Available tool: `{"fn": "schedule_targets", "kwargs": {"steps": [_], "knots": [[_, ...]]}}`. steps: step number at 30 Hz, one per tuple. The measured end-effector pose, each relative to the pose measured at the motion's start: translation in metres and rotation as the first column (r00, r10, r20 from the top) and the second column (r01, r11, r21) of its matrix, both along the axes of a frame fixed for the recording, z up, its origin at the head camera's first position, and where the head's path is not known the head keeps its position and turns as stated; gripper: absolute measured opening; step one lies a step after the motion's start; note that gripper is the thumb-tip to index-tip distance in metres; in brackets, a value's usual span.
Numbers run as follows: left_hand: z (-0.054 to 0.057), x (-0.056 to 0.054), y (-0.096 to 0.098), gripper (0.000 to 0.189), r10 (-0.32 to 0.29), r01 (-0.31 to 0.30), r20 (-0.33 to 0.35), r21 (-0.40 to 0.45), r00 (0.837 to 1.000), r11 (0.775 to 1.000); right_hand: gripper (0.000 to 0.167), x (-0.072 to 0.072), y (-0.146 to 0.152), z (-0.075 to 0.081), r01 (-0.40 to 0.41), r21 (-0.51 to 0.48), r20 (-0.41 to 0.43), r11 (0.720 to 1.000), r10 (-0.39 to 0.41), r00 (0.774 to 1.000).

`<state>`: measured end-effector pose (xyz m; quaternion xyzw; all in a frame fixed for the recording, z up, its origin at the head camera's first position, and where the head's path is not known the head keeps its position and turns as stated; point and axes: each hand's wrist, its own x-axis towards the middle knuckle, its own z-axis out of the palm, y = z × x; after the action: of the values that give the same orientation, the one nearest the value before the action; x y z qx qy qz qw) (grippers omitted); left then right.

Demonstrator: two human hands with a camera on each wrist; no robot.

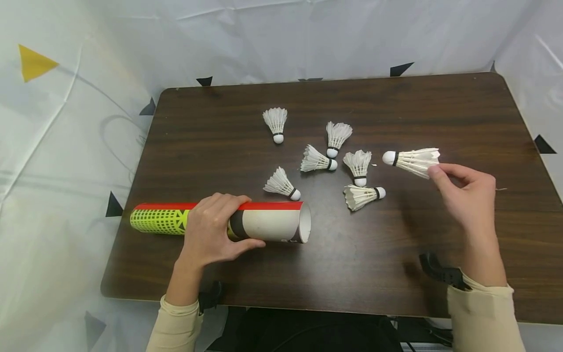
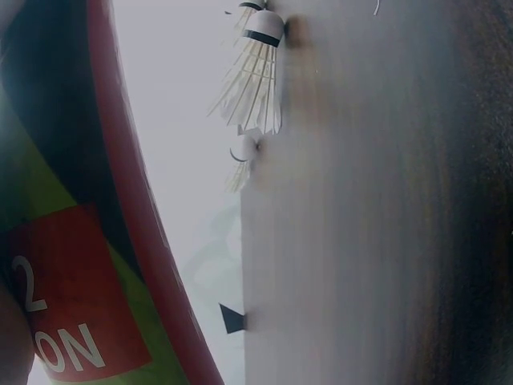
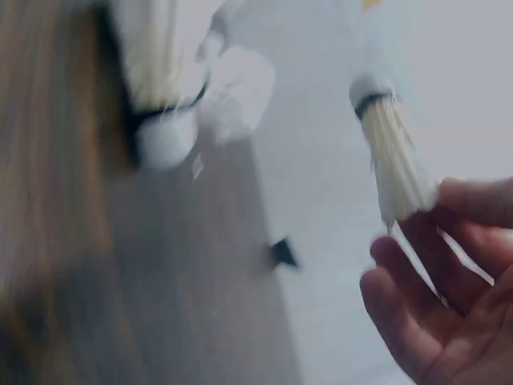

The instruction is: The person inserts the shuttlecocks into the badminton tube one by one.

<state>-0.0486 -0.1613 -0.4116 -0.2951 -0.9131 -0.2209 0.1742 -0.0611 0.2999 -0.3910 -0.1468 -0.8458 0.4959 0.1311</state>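
Note:
My left hand (image 1: 211, 227) grips a shuttlecock tube (image 1: 270, 224) around its middle, its fingers over the top and its thumb along the near side. The tube lies sideways, with its round open mouth facing right and a yellow-green patterned end at left. In the left wrist view the tube (image 2: 128, 200) shows a red edge and a red panel with white lettering. Over the table's right part, my right hand (image 1: 472, 195) pinches a white feather shuttlecock (image 1: 415, 160) by its skirt tips. Its cork (image 3: 371, 87) points left in the head view, away from the fingers.
Several more shuttlecocks lie about mid-table, among them one at the back (image 1: 275, 122) and one just behind the tube's mouth (image 1: 280, 183). The dark wooden table (image 1: 211, 137) has white sheeting (image 1: 272, 44) behind it and at both sides.

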Motion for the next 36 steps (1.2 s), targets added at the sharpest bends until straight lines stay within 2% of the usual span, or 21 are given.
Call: {"fn": "schedule_targets", "kwargs": {"steps": [2, 3, 5, 8, 11, 12, 17, 21, 26, 30, 33, 36], "knots": [[0.0, 0.0, 0.0, 0.079, -0.002, 0.002, 0.0, 0.001, 1.0, 1.0, 0.019, 0.006, -0.009, 0.008, -0.131, -0.016, -0.104, 0.991, 0.128, 0.986], [0.001, 0.0, 0.0, 0.079, -0.002, 0.002, 0.0, 0.003, 1.0, 1.0, 0.016, 0.009, -0.014, 0.011, -0.201, -0.005, -0.159, 0.98, 0.198, 0.967], [0.001, -0.001, 0.0, 0.079, -0.005, 0.005, -0.003, 0.005, 1.0, 1.0, 0.014, 0.015, -0.025, 0.016, -0.328, 0.018, -0.261, 0.944, 0.321, 0.91], [0.002, -0.001, 0.0, 0.079, -0.009, 0.009, -0.007, 0.008, 1.0, 1.0, 0.022, 0.022, -0.043, 0.022, -0.48, 0.039, -0.368, 0.876, 0.459, 0.809], [0.002, -0.002, 0.0, 0.079, -0.011, 0.011, -0.008, 0.01, 1.0, 1.0, 0.029, 0.026, -0.062, 0.027, -0.562, 0.071, -0.431, 0.824, 0.533, 0.728], [0.002, -0.002, 0.0, 0.079, -0.011, 0.011, -0.006, 0.01, 1.0, 1.0, 0.03, 0.028, -0.068, 0.028, -0.574, 0.088, -0.438, 0.814, 0.549, 0.712], [0.001, -0.001, 0.0, 0.078, -0.011, 0.011, -0.01, 0.016, 1.0, 1.0, 0.029, 0.033, -0.095, 0.029, -0.611, 0.129, -0.45, 0.781, 0.595, 0.666], [0.001, -0.001, 0.0, 0.078, -0.013, 0.013, -0.015, 0.02, 1.0, 1.0, 0.025, 0.035, -0.113, 0.023, -0.642, 0.154, -0.473, 0.751, 0.627, 0.62], [0.002, -0.002, 0.001, 0.078, -0.011, 0.011, -0.009, 0.014, 1.0, 1.0, 0.023, 0.037, -0.13, 0.013, -0.653, 0.202, -0.487, 0.73, 0.654, 0.579], [0.001, -0.001, 0.001, 0.078, -0.009, 0.009, -0.004, 0.011, 1.0, 1.0, 0.021, 0.038, -0.142, 0.008, -0.652, 0.249, -0.481, 0.716, 0.676, 0.559], [0.0, 0.0, 0.001, 0.078, -0.006, 0.006, -0.002, 0.012, 1.0, 1.0, 0.02, 0.039, -0.149, 0.006, -0.656, 0.281, -0.445, 0.7, 0.701, 0.557], [0.0, 0.0, 0.001, 0.078, -0.005, 0.005, -0.002, 0.015, 1.0, 1.0, 0.02, 0.039, -0.154, 0.004, -0.676, 0.303, -0.388, 0.672, 0.735, 0.556]]}}
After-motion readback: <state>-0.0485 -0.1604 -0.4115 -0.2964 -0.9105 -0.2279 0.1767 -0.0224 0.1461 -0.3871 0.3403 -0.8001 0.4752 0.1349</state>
